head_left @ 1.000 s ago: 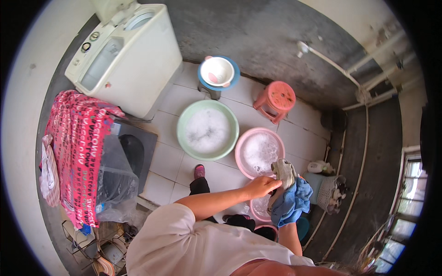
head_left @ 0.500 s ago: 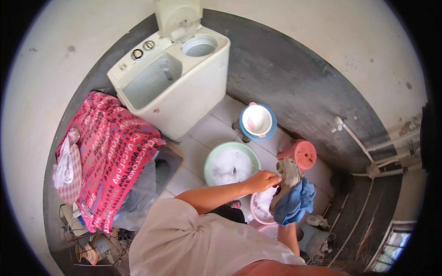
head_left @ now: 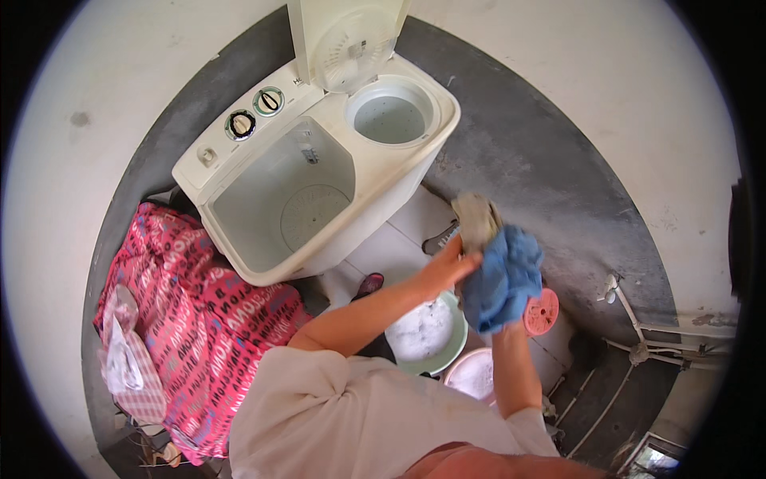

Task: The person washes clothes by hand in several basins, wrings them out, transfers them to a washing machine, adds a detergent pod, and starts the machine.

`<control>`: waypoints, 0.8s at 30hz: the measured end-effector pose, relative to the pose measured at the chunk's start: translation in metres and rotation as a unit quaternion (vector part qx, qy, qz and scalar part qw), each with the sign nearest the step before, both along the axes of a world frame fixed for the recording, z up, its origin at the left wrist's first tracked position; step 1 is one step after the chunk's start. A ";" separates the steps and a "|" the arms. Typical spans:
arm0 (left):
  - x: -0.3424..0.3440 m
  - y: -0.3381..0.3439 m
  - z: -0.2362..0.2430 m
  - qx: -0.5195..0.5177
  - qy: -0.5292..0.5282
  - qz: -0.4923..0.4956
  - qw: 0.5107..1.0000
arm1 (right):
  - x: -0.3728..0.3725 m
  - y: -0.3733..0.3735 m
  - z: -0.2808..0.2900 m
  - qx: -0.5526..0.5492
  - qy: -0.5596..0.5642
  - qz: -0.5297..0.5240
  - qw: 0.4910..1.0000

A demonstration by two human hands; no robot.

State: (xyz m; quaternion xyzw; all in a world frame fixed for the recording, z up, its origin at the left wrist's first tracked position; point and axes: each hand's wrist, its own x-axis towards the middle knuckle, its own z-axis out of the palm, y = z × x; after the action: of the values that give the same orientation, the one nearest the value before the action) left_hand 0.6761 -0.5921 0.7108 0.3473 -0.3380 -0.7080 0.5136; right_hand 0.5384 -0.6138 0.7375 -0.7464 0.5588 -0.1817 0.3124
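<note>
A crumpled blue cloth (head_left: 503, 279), perhaps a garment, is bunched with a beige-grey cloth (head_left: 477, 222) in front of me, above the floor. My left hand (head_left: 448, 267) closes on the bundle from the left, its fingers against both cloths. From below, my right hand (head_left: 512, 330) holds up the blue cloth, which covers its fingers. Beyond the bundle, to the left, stands a white twin-tub washing machine (head_left: 375, 195). Its wide wash tub (head_left: 317, 215) is uncovered, and the lid (head_left: 355, 48) over the round spin tub (head_left: 391, 116) is raised.
Below my arms are a green basin (head_left: 456, 339) of suds and a pink basin (head_left: 471, 375) of foamy water. A red stool (head_left: 542, 311) stands right, near wall pipes (head_left: 630, 319). A pink printed cloth (head_left: 191, 311) covers something at the left, with a checked bag (head_left: 132, 375) on it.
The cloth bundle and both hands have moved up and away from the pink basin, toward the washing machine. My view has shifted closer to the machine, and a shoe shows beside the green basin.
</note>
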 end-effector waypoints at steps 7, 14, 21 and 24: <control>0.130 -0.118 -0.002 0.132 0.183 0.187 0.956 | 0.106 -0.163 -0.012 0.334 -0.516 -0.076 0.785; 0.242 -0.214 -0.048 0.168 0.096 0.285 0.939 | 0.181 -0.260 0.014 0.243 -0.483 -0.111 0.834; 0.276 -0.226 -0.021 0.061 0.043 0.342 0.937 | 0.215 -0.301 0.003 0.195 -0.488 -0.058 0.849; 0.266 -0.189 -0.059 0.078 -0.084 0.338 0.934 | 0.220 -0.307 0.004 0.153 -0.502 -0.056 0.850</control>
State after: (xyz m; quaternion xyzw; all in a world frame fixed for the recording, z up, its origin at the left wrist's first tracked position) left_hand 0.9425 -0.7814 0.6516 0.5381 -0.1859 -0.4854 0.6635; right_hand 0.7586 -0.9213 0.7415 -0.4639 0.3876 -0.4607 0.6499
